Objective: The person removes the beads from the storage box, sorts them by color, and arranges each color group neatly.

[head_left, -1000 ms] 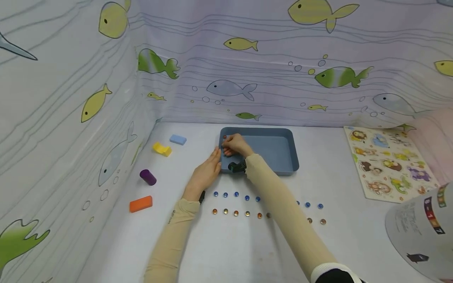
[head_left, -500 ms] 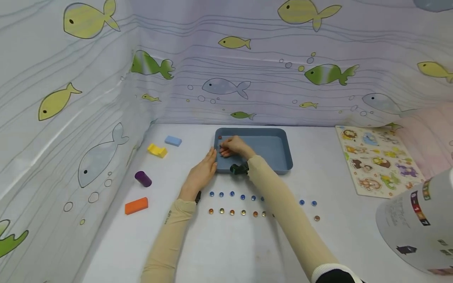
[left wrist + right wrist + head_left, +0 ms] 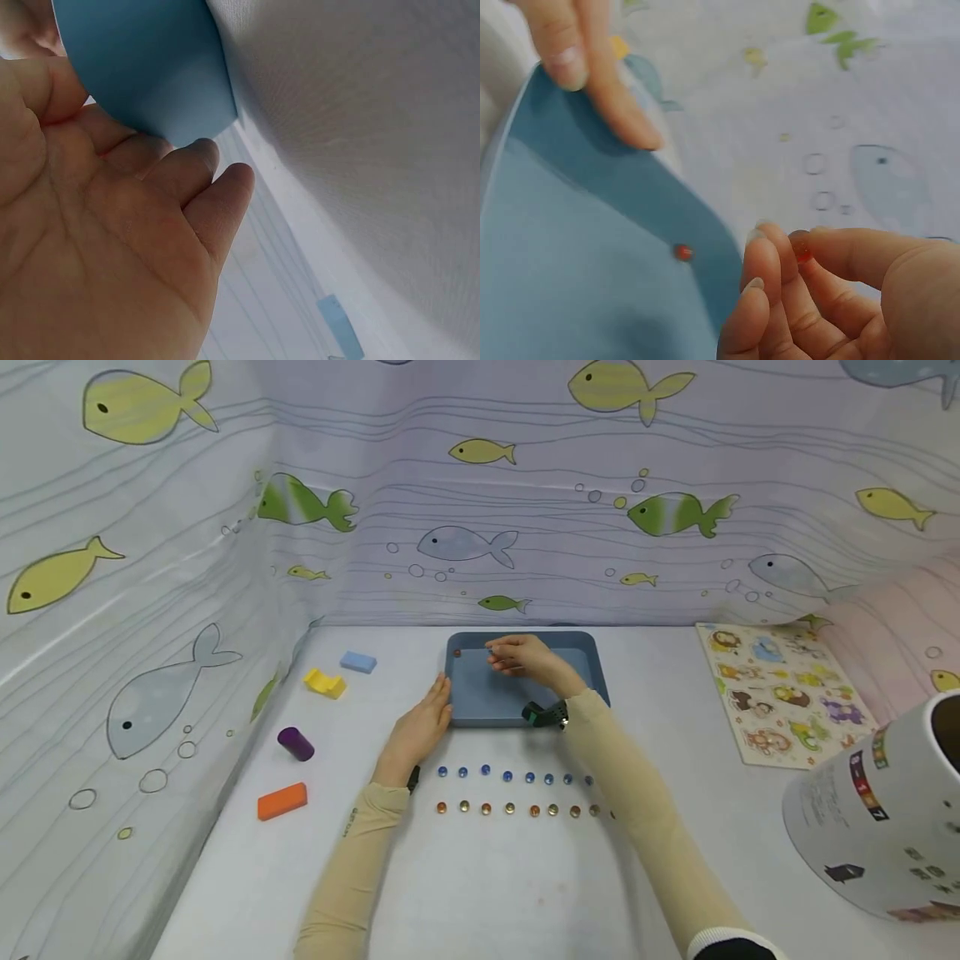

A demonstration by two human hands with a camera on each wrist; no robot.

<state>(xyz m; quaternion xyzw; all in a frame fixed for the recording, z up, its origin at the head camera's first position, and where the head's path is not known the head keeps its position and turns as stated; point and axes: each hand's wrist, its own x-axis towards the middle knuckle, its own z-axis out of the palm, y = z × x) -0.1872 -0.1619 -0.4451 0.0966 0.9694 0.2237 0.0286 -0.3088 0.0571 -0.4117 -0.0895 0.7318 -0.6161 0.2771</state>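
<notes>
My right hand [image 3: 528,658] is over the left half of a blue-grey tray [image 3: 480,703], pinching a small red glass bead [image 3: 802,249] between thumb and forefinger. Another red bead [image 3: 682,252] lies inside the tray near its far left corner. The left hand [image 3: 415,733] rests against the tray's left side, its fingers fairly straight. In the left wrist view, those fingers touch the outer wall of the tray [image 3: 154,67]. Two rows of glass beads lie in front of the tray, blue beads [image 3: 507,776] behind and orange and amber beads [image 3: 510,808] nearer; my right sleeve covers their right end.
On the left lie a light-blue block [image 3: 358,662], a yellow curved block [image 3: 325,683], a purple cylinder [image 3: 296,743] and an orange block [image 3: 282,802]. An animal picture board [image 3: 787,693] and a large white tub [image 3: 855,827] stand at the right. Fish-printed curtain [image 3: 420,460] borders the table.
My right hand has moved right, away from the tray's left wall, with the bead in its pinch. The left hand stays at the tray's side. The head view has turned slightly right.
</notes>
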